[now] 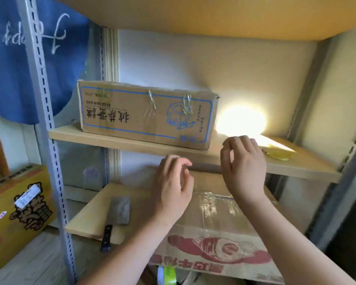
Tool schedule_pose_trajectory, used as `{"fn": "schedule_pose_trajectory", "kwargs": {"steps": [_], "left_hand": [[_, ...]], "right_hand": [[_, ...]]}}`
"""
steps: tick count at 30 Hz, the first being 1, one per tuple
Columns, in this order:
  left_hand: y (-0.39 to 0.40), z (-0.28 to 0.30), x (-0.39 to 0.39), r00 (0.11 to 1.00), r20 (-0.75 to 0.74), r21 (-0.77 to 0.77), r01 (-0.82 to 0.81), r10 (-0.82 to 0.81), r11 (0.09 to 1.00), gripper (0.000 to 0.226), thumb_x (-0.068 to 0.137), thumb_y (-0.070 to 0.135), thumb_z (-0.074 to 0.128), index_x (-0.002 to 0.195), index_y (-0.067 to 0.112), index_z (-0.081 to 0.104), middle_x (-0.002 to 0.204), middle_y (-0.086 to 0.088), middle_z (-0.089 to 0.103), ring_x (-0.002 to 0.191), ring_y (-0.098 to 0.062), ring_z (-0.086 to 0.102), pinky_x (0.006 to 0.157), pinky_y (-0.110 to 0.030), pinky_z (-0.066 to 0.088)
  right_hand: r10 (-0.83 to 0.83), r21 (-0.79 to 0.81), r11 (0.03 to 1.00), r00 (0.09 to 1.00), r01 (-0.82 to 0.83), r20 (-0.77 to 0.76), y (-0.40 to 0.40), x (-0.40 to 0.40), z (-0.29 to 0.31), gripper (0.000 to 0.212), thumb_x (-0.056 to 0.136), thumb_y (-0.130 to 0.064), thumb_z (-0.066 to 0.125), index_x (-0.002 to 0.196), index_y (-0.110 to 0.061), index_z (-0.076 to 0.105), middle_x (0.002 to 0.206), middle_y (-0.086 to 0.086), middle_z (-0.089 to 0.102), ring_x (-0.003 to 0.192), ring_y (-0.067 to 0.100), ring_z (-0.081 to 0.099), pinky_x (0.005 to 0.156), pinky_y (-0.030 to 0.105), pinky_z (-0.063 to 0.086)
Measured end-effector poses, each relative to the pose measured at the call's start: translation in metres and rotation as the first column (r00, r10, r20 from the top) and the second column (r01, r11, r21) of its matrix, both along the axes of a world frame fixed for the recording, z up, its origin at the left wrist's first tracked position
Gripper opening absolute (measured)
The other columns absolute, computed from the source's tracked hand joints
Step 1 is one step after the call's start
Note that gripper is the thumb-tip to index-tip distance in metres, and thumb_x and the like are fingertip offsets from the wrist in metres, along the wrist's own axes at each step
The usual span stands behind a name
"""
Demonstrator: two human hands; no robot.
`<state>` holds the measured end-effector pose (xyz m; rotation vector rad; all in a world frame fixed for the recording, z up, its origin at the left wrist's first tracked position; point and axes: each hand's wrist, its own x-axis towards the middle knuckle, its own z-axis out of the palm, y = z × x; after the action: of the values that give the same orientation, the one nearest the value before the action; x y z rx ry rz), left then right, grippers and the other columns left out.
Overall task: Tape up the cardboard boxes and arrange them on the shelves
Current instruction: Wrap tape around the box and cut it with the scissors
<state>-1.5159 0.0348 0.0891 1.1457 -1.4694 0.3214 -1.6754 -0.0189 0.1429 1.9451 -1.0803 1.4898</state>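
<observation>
Taped box [214, 221] on lower shelf [86, 221], partly overhanging. My left hand [173, 188] and right hand [243, 167] hover above, fingers loosely curled, empty. Judged light, stiff; tape slick, grip side edges.

- Both bare forearms reach forward and upward from the lower edge of the view, the left from lower centre, the right from the lower right corner.
- The left hand [174, 187] shows its back, fingers loosely curled, thumb apart from them, gripping nothing.
- The right hand [244, 167] is raised slightly higher, back to the camera, fingers bent loosely, also holding nothing.
- The two hands are near each other, not touching.
</observation>
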Motion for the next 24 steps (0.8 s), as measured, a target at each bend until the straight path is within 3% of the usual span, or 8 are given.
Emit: {"fn": "schedule_pose_trajectory", "kwargs": {"steps": [3, 5, 8, 13, 16, 18, 21, 24], "left_hand": [[-0.015, 0.03, -0.032, 0.994, 0.084, -0.051, 0.074, -0.07, 0.996, 0.017, 0.086, 0.006, 0.051, 0.099, 0.011, 0.06, 0.099, 0.002, 0.055, 0.094, -0.016, 0.056, 0.08, -0.034, 0.048], [-0.025, 0.045, -0.048, 0.992, 0.09, -0.06, 0.096, -0.091, 0.994, 0.016, 0.087, 0.01, 0.048, 0.098, 0.013, 0.06, 0.098, 0.003, 0.054, 0.093, -0.015, 0.056, 0.079, -0.034, 0.048], [-0.036, 0.054, -0.067, 0.988, 0.077, -0.045, 0.14, -0.137, 0.989, 0.014, 0.09, 0.011, 0.048, 0.098, 0.015, 0.059, 0.099, 0.007, 0.053, 0.094, -0.012, 0.057, 0.08, -0.031, 0.048], [-0.034, 0.036, -0.073, 0.978, 0.042, 0.014, 0.205, -0.205, 0.979, 0.015, 0.089, 0.01, 0.05, 0.096, 0.02, 0.058, 0.097, 0.011, 0.051, 0.088, -0.007, 0.055, 0.072, -0.028, 0.049], [-0.024, 0.008, -0.062, 0.981, -0.016, 0.06, 0.194, -0.194, 0.979, 0.023, 0.088, 0.0, 0.055, 0.093, 0.022, 0.058, 0.095, 0.014, 0.052, 0.09, -0.003, 0.053, 0.076, -0.02, 0.045], [-0.017, -0.013, -0.051, 0.985, -0.073, 0.084, 0.164, -0.158, 0.983, 0.026, 0.087, -0.003, 0.056, 0.091, 0.023, 0.059, 0.092, 0.015, 0.053, 0.09, -0.002, 0.053, 0.077, -0.017, 0.041], [-0.013, -0.038, -0.034, 0.981, -0.16, 0.126, 0.132, -0.111, 0.983, 0.028, 0.089, -0.003, 0.055, 0.09, 0.025, 0.058, 0.093, 0.018, 0.052, 0.09, -0.004, 0.055, 0.077, -0.019, 0.043], [-0.012, -0.051, -0.024, 0.969, -0.223, 0.134, 0.136, -0.104, 0.982, 0.02, 0.092, 0.006, 0.051, 0.09, 0.025, 0.057, 0.094, 0.017, 0.052, 0.091, -0.007, 0.056, 0.076, -0.028, 0.047]], "right_hand": [[-0.274, 0.171, 0.947, 0.962, 0.271, -0.004, -0.028, -0.056, 0.029, 0.017, 0.096, -0.015, 0.05, 0.095, -0.005, 0.063, 0.095, 0.015, 0.059, 0.087, 0.034, 0.052, 0.071, 0.04, 0.044], [-0.386, 0.461, 0.804, 0.919, 0.376, -0.078, -0.044, -0.09, 0.039, 0.028, 0.099, -0.031, 0.05, 0.108, -0.008, 0.064, 0.108, 0.013, 0.059, 0.097, 0.032, 0.056, 0.08, 0.042, 0.051], [-0.254, 0.751, 0.607, 0.959, 0.258, -0.124, -0.057, -0.121, 0.045, 0.029, 0.092, -0.036, 0.064, 0.108, -0.012, 0.068, 0.098, 0.005, 0.067, 0.089, 0.022, 0.063, 0.082, 0.04, 0.057], [-0.194, 0.808, 0.489, 0.944, 0.329, -0.267, -0.073, -0.133, 0.066, 0.036, 0.089, -0.04, 0.067, 0.096, -0.005, 0.068, 0.094, 0.006, 0.07, 0.088, 0.022, 0.067, 0.079, 0.035, 0.057], [-0.231, 0.855, 0.45, 0.958, 0.259, -0.169, -0.082, -0.136, 0.072, 0.027, 0.094, -0.031, 0.06, 0.077, -0.01, 0.056, 0.079, 0.007, 0.062, 0.067, 0.018, 0.059, 0.059, 0.027, 0.049], [-0.27, 0.82, 0.454, 0.93, 0.35, -0.247, -0.083, -0.136, 0.068, 0.028, 0.095, -0.027, 0.059, 0.073, -0.011, 0.051, 0.076, 0.005, 0.056, 0.065, 0.016, 0.054, 0.056, 0.022, 0.044], [-0.292, 0.746, 0.399, 0.845, 0.534, -0.449, -0.073, -0.134, 0.072, 0.036, 0.101, -0.042, 0.047, 0.089, -0.009, 0.055, 0.091, 0.004, 0.058, 0.08, 0.014, 0.051, 0.064, 0.019, 0.04], [-0.282, 0.756, 0.389, 0.849, 0.526, -0.446, -0.073, -0.138, 0.081, 0.042, 0.096, -0.042, 0.056, 0.108, -0.003, 0.062, 0.085, 0.004, 0.059, 0.081, 0.016, 0.055, 0.061, 0.021, 0.042]]}}
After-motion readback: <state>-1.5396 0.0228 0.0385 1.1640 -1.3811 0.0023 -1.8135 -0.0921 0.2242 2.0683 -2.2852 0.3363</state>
